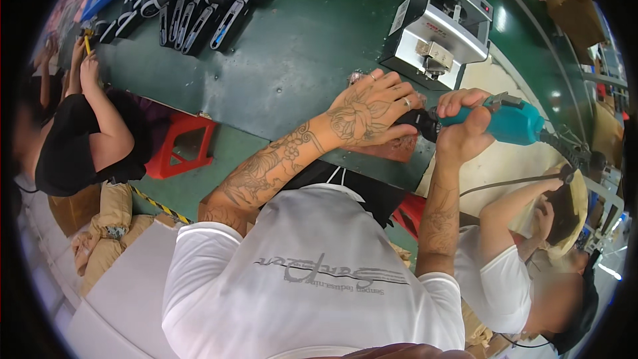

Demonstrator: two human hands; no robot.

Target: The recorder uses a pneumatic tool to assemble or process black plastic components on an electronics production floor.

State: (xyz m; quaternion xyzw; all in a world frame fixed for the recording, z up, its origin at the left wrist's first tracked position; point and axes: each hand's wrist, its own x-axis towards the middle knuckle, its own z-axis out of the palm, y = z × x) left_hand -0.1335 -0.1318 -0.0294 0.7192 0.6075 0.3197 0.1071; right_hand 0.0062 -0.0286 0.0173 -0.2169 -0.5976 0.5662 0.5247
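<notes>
My right hand (462, 126) grips a teal electric screwdriver (512, 121), its black nose pointing left toward my other hand. My left hand (369, 114) lies flat over a small dark part on a reddish-brown pad (397, 149) at the near edge of the green workbench (292, 60). The part itself is mostly hidden under my fingers. A cable runs from the tool's back end to the right.
A grey and black screw feeder machine (442, 23) stands just behind my hands. Black cylinders and flat black pieces (193, 6) lie at the bench's far left. A person in black (80, 139) works at left, another in white (512, 272) at right. A red stool (183, 146) stands below.
</notes>
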